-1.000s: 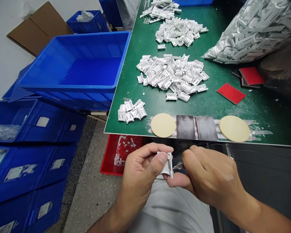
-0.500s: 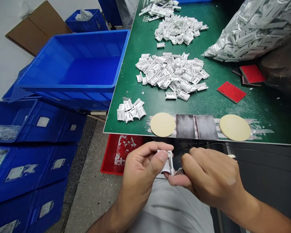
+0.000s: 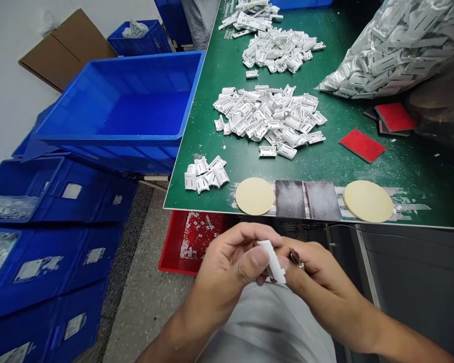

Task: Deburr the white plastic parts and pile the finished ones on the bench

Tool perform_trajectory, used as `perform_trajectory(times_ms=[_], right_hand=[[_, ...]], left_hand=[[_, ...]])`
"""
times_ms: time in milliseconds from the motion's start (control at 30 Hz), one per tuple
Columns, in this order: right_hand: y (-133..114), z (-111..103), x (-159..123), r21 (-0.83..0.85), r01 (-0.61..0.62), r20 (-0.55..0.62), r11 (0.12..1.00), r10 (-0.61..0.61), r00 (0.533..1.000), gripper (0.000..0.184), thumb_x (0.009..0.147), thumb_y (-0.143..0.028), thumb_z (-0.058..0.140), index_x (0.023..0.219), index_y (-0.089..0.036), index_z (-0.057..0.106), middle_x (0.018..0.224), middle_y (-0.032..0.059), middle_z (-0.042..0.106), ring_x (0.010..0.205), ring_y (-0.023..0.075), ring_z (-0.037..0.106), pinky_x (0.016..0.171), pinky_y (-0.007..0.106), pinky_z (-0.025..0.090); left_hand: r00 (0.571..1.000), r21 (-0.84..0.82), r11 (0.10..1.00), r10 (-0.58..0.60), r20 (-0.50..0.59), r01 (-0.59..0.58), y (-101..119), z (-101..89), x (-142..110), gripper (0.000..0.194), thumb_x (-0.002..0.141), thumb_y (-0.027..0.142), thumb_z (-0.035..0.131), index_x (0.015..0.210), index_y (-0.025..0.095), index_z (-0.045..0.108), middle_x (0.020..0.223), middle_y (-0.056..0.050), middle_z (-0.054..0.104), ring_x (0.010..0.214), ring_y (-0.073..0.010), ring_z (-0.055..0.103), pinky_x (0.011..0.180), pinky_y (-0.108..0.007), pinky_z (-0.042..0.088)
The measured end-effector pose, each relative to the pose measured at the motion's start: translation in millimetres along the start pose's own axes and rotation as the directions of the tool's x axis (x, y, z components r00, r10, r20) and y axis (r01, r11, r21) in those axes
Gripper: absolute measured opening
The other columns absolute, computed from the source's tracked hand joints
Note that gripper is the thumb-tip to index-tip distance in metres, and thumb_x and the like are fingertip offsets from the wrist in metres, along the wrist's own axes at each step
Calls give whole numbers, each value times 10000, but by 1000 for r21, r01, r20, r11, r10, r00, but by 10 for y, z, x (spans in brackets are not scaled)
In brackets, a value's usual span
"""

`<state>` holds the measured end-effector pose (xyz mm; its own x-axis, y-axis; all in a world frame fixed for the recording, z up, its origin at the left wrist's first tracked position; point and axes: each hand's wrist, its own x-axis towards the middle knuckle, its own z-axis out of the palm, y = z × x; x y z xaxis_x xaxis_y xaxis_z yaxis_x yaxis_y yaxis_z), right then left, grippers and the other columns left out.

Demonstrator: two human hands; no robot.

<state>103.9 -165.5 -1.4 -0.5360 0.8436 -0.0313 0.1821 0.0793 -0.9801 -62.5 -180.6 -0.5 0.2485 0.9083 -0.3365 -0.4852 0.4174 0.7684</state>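
My left hand (image 3: 236, 262) is closed on a small white plastic part (image 3: 273, 262), pinching it between thumb and fingers over my lap. The part is tilted, one long side facing up. Against its right edge rests the thumb of my right hand (image 3: 321, 287). A small dark tool with a metallic glint (image 3: 296, 258) sticks out between the fingers of that hand; its kind and its tip are hidden. Beyond my hands, on the green table (image 3: 306, 166), lie a small group of white parts (image 3: 206, 174) at the left corner and a larger heap (image 3: 267, 113) behind it.
Two round cream pads (image 3: 254, 196) and two dark square pads (image 3: 289, 198) line the table's front edge. A red tray (image 3: 170, 252) with white scraps sits below. Blue bins (image 3: 117, 136) stand left. Red pads (image 3: 362, 145) and a clear bag of white parts (image 3: 393, 55) are right.
The white part has turned, its hollow inner face swinging out of sight. My right hand has rolled over, bringing its thumb onto the part and the dark tool up between the fingers.
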Motion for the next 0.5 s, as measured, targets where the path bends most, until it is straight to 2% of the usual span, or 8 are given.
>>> perform_trajectory(times_ms=[67, 133, 167, 233, 267, 333, 500], right_hand=[[-1, -12, -3, -86, 79, -26, 993, -82, 996, 191, 996, -237, 431, 843, -196, 539, 670, -36, 556, 544, 82, 470, 506, 213, 372], [11, -36, -4, -244, 223, -70, 944, -246, 967, 119, 971, -238, 460, 900, -191, 543, 684, -37, 561, 537, 79, 463, 508, 216, 362], [21, -49, -3, -355, 291, -85, 888, -341, 936, 132, 971, -282, 479, 911, -186, 547, 676, -35, 554, 535, 85, 456, 509, 230, 352], [47, -73, 1, -589, 342, -90, 732, -480, 872, 296, 981, -442, 491, 868, -178, 562, 628, -26, 519, 529, 111, 438, 511, 273, 321], [60, -82, 4, -677, 328, -83, 658, -512, 855, 392, 978, -524, 473, 824, -177, 568, 601, -20, 502, 524, 124, 430, 514, 294, 305], [79, -94, 15, -775, 291, -62, 560, -526, 848, 512, 967, -611, 425, 735, -178, 570, 562, -7, 481, 515, 139, 421, 521, 321, 279], [71, -97, 52, -836, 259, -52, 484, -538, 841, 589, 979, -620, 365, 639, -181, 562, 531, 0, 456, 498, 132, 384, 518, 335, 234]], left_hand=[[999, -64, 997, -33, -4, 33, 0, -12, 23, 149, 855, 359, 730, 909, 221, 740, 775, -4, 628, 648, -80, 513, 586, -175, 395], [998, -106, 993, -61, -5, 60, 0, -9, 36, 150, 862, 361, 722, 903, 217, 736, 755, 6, 606, 640, -75, 498, 599, -178, 387], [997, -116, 991, -71, -4, 70, 2, -3, 38, 153, 866, 362, 716, 907, 215, 736, 755, 6, 600, 644, -77, 497, 608, -181, 390], [997, -121, 989, -83, -1, 82, 6, 11, 35, 156, 867, 360, 713, 895, 208, 735, 755, 5, 588, 643, -78, 486, 612, -184, 393], [996, -118, 989, -85, -4, 84, 8, 17, 32, 155, 868, 358, 712, 887, 206, 735, 746, 7, 581, 640, -79, 479, 610, -182, 394], [996, -106, 991, -86, -9, 85, 11, 24, 26, 157, 869, 360, 711, 877, 205, 735, 729, 7, 573, 638, -82, 475, 609, -181, 398], [995, -80, 992, -100, -9, 99, 13, 18, 14, 175, 864, 374, 714, 865, 200, 735, 722, 2, 566, 636, -87, 475, 605, -182, 403]])
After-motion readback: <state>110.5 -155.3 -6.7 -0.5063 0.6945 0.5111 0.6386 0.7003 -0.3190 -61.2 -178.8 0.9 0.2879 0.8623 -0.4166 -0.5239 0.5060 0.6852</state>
